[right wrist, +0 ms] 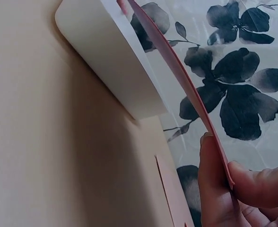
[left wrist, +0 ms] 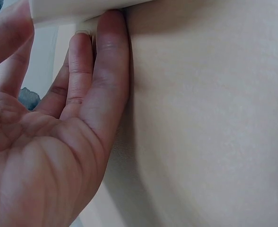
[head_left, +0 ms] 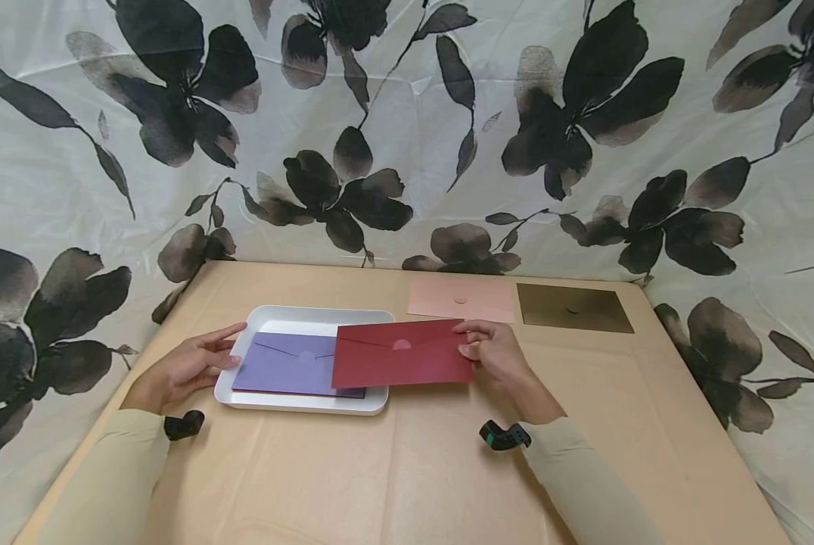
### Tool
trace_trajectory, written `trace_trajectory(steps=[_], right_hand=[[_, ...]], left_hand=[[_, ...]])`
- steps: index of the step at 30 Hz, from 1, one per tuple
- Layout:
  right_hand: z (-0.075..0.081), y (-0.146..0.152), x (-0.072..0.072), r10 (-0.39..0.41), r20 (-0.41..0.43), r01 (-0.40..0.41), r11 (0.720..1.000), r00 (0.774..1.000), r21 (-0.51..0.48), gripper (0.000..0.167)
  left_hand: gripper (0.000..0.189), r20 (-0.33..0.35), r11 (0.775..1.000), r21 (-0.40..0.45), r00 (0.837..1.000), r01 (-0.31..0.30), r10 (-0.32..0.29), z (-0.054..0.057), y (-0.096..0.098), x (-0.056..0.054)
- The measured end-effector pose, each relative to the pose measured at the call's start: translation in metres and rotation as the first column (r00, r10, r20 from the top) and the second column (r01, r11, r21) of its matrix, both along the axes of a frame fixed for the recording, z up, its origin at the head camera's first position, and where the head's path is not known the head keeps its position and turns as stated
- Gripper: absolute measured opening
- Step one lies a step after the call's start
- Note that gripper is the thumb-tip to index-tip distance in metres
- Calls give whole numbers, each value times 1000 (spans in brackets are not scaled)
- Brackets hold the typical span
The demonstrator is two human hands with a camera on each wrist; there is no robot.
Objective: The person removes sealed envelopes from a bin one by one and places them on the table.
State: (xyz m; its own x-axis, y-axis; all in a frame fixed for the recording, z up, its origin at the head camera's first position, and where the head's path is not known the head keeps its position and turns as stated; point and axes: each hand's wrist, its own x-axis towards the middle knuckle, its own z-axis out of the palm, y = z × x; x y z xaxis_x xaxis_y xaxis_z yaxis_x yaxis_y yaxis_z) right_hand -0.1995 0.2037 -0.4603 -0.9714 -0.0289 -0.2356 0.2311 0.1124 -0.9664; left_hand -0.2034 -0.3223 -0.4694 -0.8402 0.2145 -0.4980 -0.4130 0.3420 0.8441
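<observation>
In the head view a dark red envelope (head_left: 414, 352) hangs over the right part of the white tray (head_left: 373, 405). My right hand (head_left: 495, 352) pinches its right end between thumb and fingers; from the right wrist, the envelope (right wrist: 186, 78) bows slightly, raised off the table. A lavender envelope (head_left: 284, 363) lies in the tray, its right part covered by the red one, and a thin dark red edge peeks out beneath it. My left hand (head_left: 192, 363) grips the tray's left edge, several fingertips against its underside in the left wrist view.
Behind the tray to the right, a pale pink envelope (head_left: 461, 295) lies flat on the tan table (head_left: 448, 469). Beside it is a dark gold envelope (head_left: 573, 308). Floral fabric (head_left: 420, 113) hangs at the table's back and sides.
</observation>
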Motion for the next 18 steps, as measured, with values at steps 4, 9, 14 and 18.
trace_trajectory(steps=[4, 9, 14, 18], right_hand=[[0, 7, 1, -6, 7, 6, 1000, 1000, 7, 33], [2, 11, 2, -3, 10, 3, 1000, 1000, 22, 34], [2, 16, 5, -7, 26, 7, 1000, 1000, 23, 35], [1, 21, 6, -14, 27, 13, 1000, 1000, 24, 35]], left_hand=[[88, -1, 1000, 5, 1000, 7, -7, -1, 1, -1], [88, -1, 1000, -6, 1000, 11, -11, -1, 0, -1], [88, -1, 1000, -15, 1000, 14, -14, -1, 0, -1], [89, -3, 1000, -7, 1000, 11, -11, -1, 1, 0]])
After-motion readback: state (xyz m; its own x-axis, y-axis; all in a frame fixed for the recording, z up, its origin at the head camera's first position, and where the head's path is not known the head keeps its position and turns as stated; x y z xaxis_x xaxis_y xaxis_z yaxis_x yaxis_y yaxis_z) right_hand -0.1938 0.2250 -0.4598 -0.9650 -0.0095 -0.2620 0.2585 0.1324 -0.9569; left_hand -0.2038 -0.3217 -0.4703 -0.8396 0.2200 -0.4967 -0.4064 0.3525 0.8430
